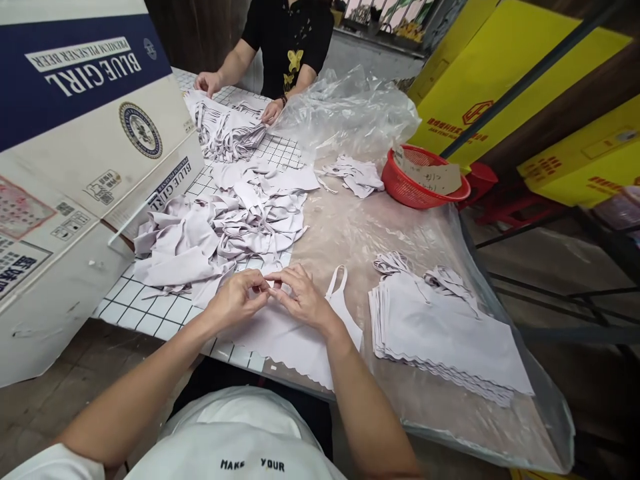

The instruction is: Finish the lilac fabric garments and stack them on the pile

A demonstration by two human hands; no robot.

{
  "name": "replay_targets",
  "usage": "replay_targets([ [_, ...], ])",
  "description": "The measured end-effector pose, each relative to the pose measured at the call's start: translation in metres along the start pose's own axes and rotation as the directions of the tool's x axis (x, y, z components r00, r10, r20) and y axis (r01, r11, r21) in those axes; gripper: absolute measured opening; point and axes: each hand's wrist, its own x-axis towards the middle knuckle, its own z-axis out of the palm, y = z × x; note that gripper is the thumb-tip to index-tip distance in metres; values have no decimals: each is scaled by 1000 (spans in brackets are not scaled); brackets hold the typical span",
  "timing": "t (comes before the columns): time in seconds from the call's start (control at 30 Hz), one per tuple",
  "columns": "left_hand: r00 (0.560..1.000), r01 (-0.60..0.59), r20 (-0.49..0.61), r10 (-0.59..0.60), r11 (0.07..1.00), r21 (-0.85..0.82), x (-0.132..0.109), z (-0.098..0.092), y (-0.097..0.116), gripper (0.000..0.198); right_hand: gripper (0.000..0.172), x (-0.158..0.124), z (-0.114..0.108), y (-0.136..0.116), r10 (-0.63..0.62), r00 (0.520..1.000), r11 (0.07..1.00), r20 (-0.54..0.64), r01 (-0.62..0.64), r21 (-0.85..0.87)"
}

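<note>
risk: we pinch flat pale-grey cloth bag with left hand; right hand | grip closed on its edge; could slip toward neat stack of pale-grey cloth bags

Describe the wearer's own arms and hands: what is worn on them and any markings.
Both the left hand and the right hand are bare: no gloves, and no rings or watch that I can make out. The forearms are uncovered too. A short white sleeve shows at the left upper arm, part of a white shirt printed with black letters reading MAKE YOUR.
</note>
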Motion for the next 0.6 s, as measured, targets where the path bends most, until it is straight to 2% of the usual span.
replay_targets([
  [0.07,999,-28,20,28,999,34,3,-7,-1,15,14,8,-5,3,-50,998,999,25,50,15],
  [0.2,998,-55,40,52,996,73,9,-16,-4,16,19,20,-9,7,-135,991,988,-7,135,73],
  [0.27,995,-90,55,82,984,156,10,-18,-9,15,20,22,-6,11,-104,993,980,-54,112,164],
  [0.33,989,-136,94,113,945,297,9,-19,-16,14,21,21,0,17,-16,997,957,-73,36,289],
  [0.43,979,-165,185,86,868,469,5,-18,-30,17,23,20,9,25,103,994,902,-28,-81,425],
  [0.6,964,-152,267,1,824,545,3,-17,-38,11,21,20,15,32,91,996,898,20,-90,430],
])
